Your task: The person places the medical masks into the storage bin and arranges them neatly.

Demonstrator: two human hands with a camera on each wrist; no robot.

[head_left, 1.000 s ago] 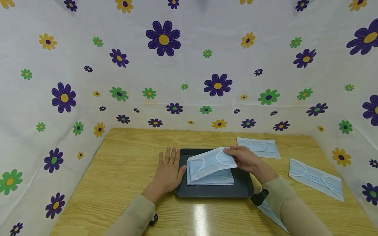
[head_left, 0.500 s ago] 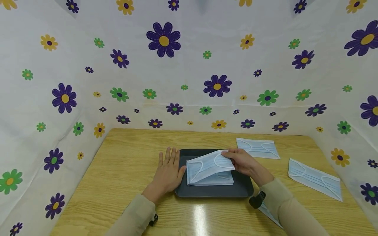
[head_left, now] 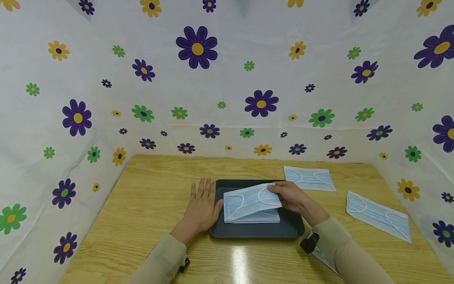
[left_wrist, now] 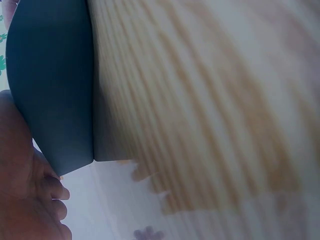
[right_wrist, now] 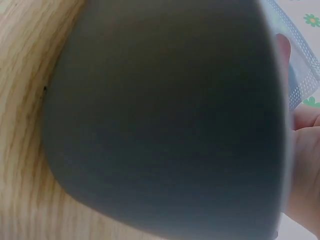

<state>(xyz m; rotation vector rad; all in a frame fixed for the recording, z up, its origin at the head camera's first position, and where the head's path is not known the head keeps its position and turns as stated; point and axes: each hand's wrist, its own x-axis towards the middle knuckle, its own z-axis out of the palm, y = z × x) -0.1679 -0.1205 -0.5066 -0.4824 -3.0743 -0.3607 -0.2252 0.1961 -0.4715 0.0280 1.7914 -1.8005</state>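
Observation:
Inside a dark grey tray (head_left: 255, 232) lies a small stack of light blue face masks (head_left: 244, 218) with white ear loops. My right hand (head_left: 294, 198) pinches the right end of the top face mask (head_left: 250, 199), which is tilted up on that side while its left end rests on the stack. In the right wrist view the tray's wall (right_wrist: 165, 125) hides most of the fingers. My left hand (head_left: 201, 209) lies with straight fingers along the tray's left side, the thumb touching the rim. The tray's side wall (left_wrist: 55, 85) fills part of the left wrist view.
One mask (head_left: 310, 178) lies behind the right hand, and another (head_left: 377, 215) sits farther right on the wooden table (head_left: 149, 189). A third mask (head_left: 322, 256) is partly covered by the right forearm. Flower-printed white cloth (head_left: 227, 79) encloses the table at the back and sides.
The right hand has lowered slightly and shifted a little left, bringing the raised end of the top mask closer to the stack. The left hand and tray have stayed in place.

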